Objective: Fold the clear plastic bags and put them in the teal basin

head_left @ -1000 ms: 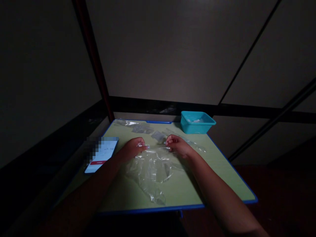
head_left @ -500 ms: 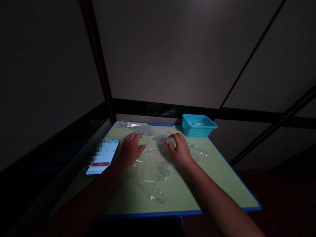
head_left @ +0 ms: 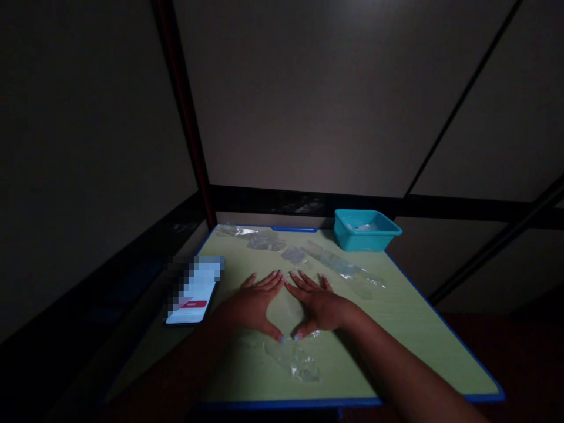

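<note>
Several clear plastic bags lie on a light green table. My left hand (head_left: 261, 302) is spread flat, palm down, over a clear bag near the table's middle. Opposite it, my right hand (head_left: 318, 302) also lies flat with its fingers apart on the same area. The fingertips of both hands nearly meet, and the thumbs are close together. A crumpled bag part (head_left: 299, 359) shows just in front of the thumbs. Beyond the hands are a small bag (head_left: 294, 254), a long bag (head_left: 346, 268) to the right and another bag (head_left: 267, 242) to the left.
The green table (head_left: 423, 335) has a blue edge. A turquoise basket (head_left: 368, 239) with clear plastic inside stands at the back right corner. On the left lies a phone (head_left: 194, 294) with a lit screen, partly pixelated. Walls rise behind and to the left.
Both hands have come down and nearer to me, from raised with curled fingers to flat and spread on the plastic. The view has shifted slightly.
</note>
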Available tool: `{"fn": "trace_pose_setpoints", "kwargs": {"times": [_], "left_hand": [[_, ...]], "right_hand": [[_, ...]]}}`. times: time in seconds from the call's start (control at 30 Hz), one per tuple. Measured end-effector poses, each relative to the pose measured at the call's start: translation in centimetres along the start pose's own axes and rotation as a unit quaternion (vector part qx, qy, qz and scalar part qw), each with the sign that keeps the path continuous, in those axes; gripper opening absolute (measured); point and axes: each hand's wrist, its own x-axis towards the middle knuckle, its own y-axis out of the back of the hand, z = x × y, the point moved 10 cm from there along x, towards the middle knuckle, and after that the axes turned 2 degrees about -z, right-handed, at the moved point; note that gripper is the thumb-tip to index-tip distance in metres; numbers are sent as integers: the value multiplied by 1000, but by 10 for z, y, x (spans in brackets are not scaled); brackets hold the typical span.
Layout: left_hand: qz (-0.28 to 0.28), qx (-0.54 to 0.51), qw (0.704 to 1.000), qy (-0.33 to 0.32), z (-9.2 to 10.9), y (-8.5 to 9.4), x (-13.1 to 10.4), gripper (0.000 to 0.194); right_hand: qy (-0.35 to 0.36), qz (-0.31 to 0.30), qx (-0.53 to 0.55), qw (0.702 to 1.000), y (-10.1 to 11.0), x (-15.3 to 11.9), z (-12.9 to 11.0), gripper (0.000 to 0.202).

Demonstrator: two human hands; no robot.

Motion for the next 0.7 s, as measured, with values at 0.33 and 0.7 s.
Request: {"fn": "trace_pose_setpoints", "kwargs": {"times": [0.33, 0.7], "left_hand": [[239, -1, 965, 108, -29, 53, -6, 67], [132, -91, 986, 36, -15, 36, -1, 26]], "right_hand": [[20, 290, 21, 957, 54, -24, -13, 71], [226, 131, 76, 962, 20, -29, -74, 41]]}}
